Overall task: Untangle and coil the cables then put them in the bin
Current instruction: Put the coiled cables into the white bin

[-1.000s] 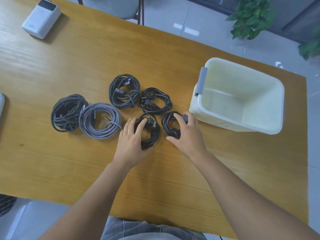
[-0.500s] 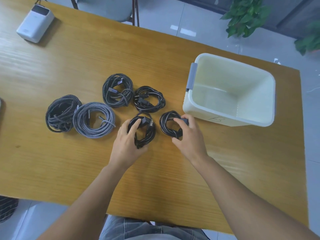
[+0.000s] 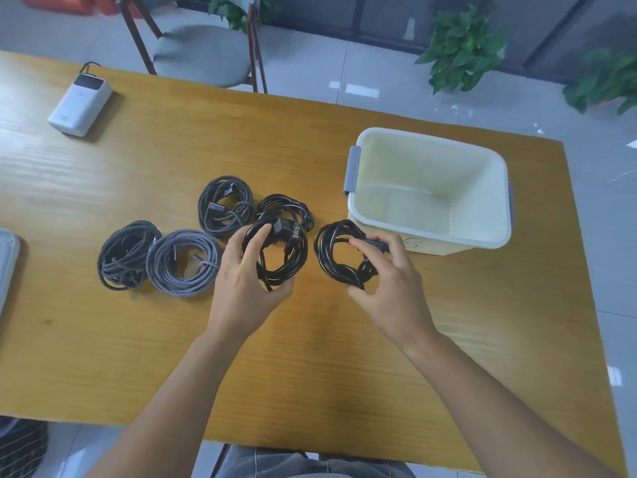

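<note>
My left hand (image 3: 246, 288) grips a black coiled cable (image 3: 287, 257), raised a little over the wooden table (image 3: 138, 339). My right hand (image 3: 393, 288) grips a second black coil (image 3: 336, 255) just left of the pale bin (image 3: 496, 201), which has nothing in it. Behind the left hand's coil lies another black coil (image 3: 293, 208). Further left rest a dark grey braided coil (image 3: 224, 205), a light grey braided coil (image 3: 182, 262) and a dark braided coil (image 3: 125, 255).
A white power bank (image 3: 81, 105) lies at the table's far left. A grey device edge (image 3: 7, 263) shows at the left border. A chair (image 3: 203, 53) stands behind the table, and potted plants (image 3: 462, 46) stand on the floor beyond.
Both hands have closed on their black coils and lifted them slightly off the table. The view has tilted up, showing the chair and more floor.
</note>
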Demonstrator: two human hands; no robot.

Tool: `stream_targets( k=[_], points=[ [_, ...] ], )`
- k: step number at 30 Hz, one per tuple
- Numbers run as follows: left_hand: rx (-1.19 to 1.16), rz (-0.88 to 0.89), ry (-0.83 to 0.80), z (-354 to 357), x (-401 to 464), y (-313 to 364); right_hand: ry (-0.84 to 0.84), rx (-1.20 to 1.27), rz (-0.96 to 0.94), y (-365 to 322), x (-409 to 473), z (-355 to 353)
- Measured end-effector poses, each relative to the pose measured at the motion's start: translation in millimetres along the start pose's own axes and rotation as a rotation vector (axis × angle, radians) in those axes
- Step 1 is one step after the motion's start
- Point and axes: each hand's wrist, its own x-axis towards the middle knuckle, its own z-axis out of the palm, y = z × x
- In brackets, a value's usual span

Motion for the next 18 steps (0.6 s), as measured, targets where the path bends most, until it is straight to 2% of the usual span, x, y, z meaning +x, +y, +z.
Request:
stream_targets(
  k=[6,10,15,18],
  points=[
    [-0.059,0.062,0.055,-13.0,32.4,45.3,0.179,0.054,-0.032,-6.2,10.0,-48.7],
    [-0.051,0.175,0.056,-9.8,67.8,84.7,0.303,0.035,-0.012,14.9,29.6,-81.1],
    [-0.040,0.309,-0.016,20.2,111.7,127.8,0.352,-0.032,0.087,65.5,54.9,-103.0],
    [-0.063,0.294,-0.071,47.4,131.1,145.8,0.326,-0.046,0.154,95.2,68.6,-107.3]
  ],
)
